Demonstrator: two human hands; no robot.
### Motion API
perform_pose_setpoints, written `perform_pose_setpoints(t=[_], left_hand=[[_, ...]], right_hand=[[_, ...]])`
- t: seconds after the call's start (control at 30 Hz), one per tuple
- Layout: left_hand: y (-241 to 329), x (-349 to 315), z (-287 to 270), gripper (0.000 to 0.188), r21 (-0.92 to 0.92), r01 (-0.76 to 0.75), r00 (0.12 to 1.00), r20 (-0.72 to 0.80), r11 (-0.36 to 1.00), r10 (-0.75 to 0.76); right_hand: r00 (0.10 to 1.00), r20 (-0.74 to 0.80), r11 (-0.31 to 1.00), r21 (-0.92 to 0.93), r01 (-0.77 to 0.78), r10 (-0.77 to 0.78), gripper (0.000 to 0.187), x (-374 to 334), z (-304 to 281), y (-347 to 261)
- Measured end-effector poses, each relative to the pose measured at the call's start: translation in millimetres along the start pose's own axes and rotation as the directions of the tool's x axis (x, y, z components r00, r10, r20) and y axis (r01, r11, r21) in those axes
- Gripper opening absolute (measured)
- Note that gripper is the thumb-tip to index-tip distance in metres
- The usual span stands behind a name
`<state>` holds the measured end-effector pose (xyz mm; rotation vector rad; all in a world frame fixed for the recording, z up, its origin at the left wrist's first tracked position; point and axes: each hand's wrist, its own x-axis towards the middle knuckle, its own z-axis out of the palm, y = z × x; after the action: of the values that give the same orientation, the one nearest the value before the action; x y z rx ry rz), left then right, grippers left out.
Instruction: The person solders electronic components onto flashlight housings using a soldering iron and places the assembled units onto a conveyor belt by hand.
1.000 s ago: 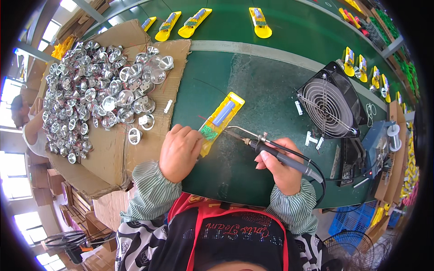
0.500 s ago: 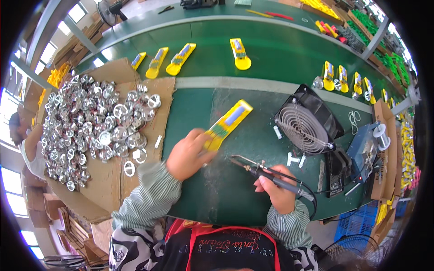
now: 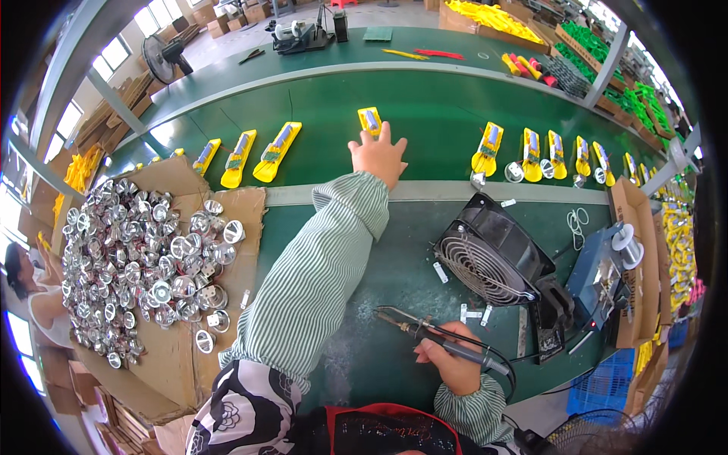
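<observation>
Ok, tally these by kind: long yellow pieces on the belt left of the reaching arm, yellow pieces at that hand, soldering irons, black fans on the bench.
long yellow pieces left of the arm: 3
yellow piece at the left hand: 1
soldering iron in the right hand: 1
black fan on the bench: 1
Total: 6

- Table (image 3: 425, 136): dark green top, crossed by a pale grey-green strip.
- Flat part (image 3: 369, 120) under the left hand (image 3: 378, 155): yellow, with a grey-blue centre.
- Row of similar parts (image 3: 277, 150): yellow, with grey and green centres.
- Sleeve (image 3: 326, 265): green and white, fine stripes.
- Soldering iron (image 3: 447, 343) in the right hand (image 3: 455, 368): black handle, black cord, metallic tip.
- Fan (image 3: 493, 262): black housing, silver wire grille.
- Reflector cups (image 3: 136, 265): shiny silver, heaped.
- Cardboard (image 3: 227, 326): brown.
- Garment (image 3: 243, 413): black with white floral print.
- Apron (image 3: 387, 431): red-edged, dark front.
- Crate (image 3: 599, 387): blue.
</observation>
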<state>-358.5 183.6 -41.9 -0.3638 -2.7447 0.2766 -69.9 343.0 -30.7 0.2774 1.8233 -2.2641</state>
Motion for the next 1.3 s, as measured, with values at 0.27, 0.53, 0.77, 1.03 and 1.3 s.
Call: perform_pose_setpoints(t=[0.27, 0.53, 0.77, 1.03, 1.3], left_hand=[[-33, -38, 4, 0.023, -0.353, 0.009, 0.995, 0.096, 0.935, 0.026], [-54, -241, -95, 0.026, -0.414, 0.013, 0.973, 0.213, 0.91, 0.084], [-64, -351, -131, 0.04, -0.514, -0.142, 0.97, 0.096, 0.846, 0.222], [-217, -322, -111, 0.026, -0.22, 0.438, 0.827, -0.281, 0.872, -0.486], [-233, -313, -101, 0.015, -0.543, 0.481, 0.749, -0.154, 0.689, -0.644]], right_hand=[[0.998, -0.024, 0.997, -0.033, 0.063, -0.064, 0.018, 1, 6, -1], [0.99, -0.031, 0.988, -0.077, 0.133, -0.136, 0.018, -8, 7, -2], [0.981, 0.062, 0.974, -0.121, 0.193, -0.186, 0.017, -17, 22, -6], [0.983, 0.086, 0.977, -0.123, 0.173, -0.163, 0.018, -31, 35, -8], [0.986, 0.095, 0.982, -0.124, 0.145, -0.134, 0.019, -37, 41, -7]])
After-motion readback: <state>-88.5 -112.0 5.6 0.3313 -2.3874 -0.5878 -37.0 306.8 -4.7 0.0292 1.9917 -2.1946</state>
